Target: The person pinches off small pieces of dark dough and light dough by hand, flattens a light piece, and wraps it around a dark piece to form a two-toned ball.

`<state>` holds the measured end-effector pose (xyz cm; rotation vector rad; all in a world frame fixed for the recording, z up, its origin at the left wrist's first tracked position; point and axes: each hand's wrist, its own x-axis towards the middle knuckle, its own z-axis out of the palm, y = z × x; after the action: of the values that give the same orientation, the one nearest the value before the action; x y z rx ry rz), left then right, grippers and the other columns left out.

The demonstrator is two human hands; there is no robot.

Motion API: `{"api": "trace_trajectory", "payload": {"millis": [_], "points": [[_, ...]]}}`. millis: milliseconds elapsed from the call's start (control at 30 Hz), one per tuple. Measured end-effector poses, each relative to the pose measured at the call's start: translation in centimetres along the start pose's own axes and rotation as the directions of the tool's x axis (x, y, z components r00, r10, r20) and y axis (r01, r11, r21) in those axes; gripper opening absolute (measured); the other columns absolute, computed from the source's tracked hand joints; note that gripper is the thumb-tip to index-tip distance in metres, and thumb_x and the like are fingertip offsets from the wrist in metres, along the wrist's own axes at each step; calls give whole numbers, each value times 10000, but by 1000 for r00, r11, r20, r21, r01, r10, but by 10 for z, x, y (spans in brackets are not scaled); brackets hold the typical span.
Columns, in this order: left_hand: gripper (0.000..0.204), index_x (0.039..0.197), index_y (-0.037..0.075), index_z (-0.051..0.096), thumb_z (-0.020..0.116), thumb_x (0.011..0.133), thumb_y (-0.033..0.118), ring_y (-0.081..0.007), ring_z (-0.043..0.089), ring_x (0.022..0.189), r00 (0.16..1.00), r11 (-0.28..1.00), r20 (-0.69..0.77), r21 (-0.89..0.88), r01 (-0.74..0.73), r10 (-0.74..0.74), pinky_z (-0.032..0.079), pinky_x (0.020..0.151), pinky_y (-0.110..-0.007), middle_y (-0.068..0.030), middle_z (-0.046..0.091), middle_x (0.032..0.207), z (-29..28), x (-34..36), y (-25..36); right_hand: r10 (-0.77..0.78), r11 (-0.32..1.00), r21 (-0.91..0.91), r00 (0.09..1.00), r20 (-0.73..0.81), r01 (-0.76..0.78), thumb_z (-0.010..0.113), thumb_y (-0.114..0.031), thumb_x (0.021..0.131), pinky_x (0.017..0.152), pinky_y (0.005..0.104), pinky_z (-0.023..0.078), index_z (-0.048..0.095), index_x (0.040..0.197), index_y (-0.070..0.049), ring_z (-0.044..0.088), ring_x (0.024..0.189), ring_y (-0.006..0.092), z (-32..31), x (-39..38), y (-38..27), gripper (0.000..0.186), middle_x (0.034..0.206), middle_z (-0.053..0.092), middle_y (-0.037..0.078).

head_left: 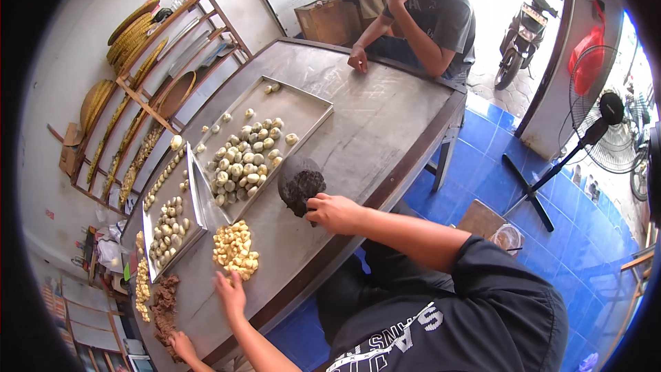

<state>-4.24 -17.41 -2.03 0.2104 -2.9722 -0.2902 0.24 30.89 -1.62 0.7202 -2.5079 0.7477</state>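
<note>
My right hand point(335, 214) is closed at the near edge of a dark, nearly black lump of dough point(300, 182) on the metal table, its fingertips pinching the lump. My left hand point(230, 293) has its fingers apart and holds nothing, beside a pile of pale yellow dough pieces point(235, 251). Beyond the dark lump, a metal tray point(303, 107) bears many grey-green, pale-patched balls point(244, 158). A second, narrower tray point(195, 224) to its left holds more such balls point(170, 231).
Another person's hand point(183, 346) touches brown crumbly dough point(165, 310) at the left. A row of yellow pieces point(142, 282) lies beyond it. Across the metal table point(385, 110) sits a person point(441, 24). A standing fan point(610, 107) is at right; a wooden rack point(141, 100) with woven trays stands left.
</note>
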Motion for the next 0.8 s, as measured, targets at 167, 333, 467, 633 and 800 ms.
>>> {"api": "trace_trajectory", "payload": {"millis": [167, 333, 467, 633, 800], "points": [[572, 1601, 26, 583, 741, 1100, 252, -449, 550, 1508, 944, 909, -149, -259, -325, 295, 451, 1247, -500, -266, 580, 1624, 13, -57, 16, -109, 993, -49, 993, 41, 111, 602, -178, 1027, 870, 459, 640, 705, 1013, -69, 716, 1090, 331, -7, 22, 24, 150, 1058, 696, 114], [377, 1329, 25, 702, 855, 988, 79, -302, 727, 1041, 889, 853, -358, -329, -406, 285, 598, 919, -431, -140, 727, 1216, 8, -67, 13, -73, 990, -91, 935, 348, 111, 692, -181, 981, 916, 480, 629, 751, 1062, -56, 721, 1123, 353, -11, 29, 12, 160, 1097, 733, 120], [405, 1287, 32, 715, 930, 948, 88, -140, 685, 906, 966, 758, -237, -611, -227, 98, 578, 811, -310, -47, 718, 1083, 8, -51, 10, -166, 981, 129, 969, 182, 144, 783, -234, 944, 982, 476, 614, 803, 1159, -81, 723, 1128, 367, -21, 20, 6, 264, 1186, 737, 144], [378, 1289, -2, 733, 915, 976, 109, -121, 691, 938, 960, 608, -84, -758, -236, 268, 584, 827, -303, -40, 676, 1229, 10, -40, 1, 132, 991, -37, 990, 47, -130, 845, -303, 945, 1123, 447, 548, 837, 1277, -177, 650, 1265, 364, -7, -1, -25, 356, 1377, 677, 137], [334, 1361, -39, 716, 791, 1041, 20, -147, 707, 1005, 960, 462, -83, -863, -203, 266, 604, 855, -303, -56, 657, 1198, 18, -55, 11, 171, 984, -41, 985, -19, -171, 844, -356, 948, 1104, 436, 545, 838, 1227, -174, 631, 1270, 337, 3, -13, -15, 333, 1337, 684, 91]]}}
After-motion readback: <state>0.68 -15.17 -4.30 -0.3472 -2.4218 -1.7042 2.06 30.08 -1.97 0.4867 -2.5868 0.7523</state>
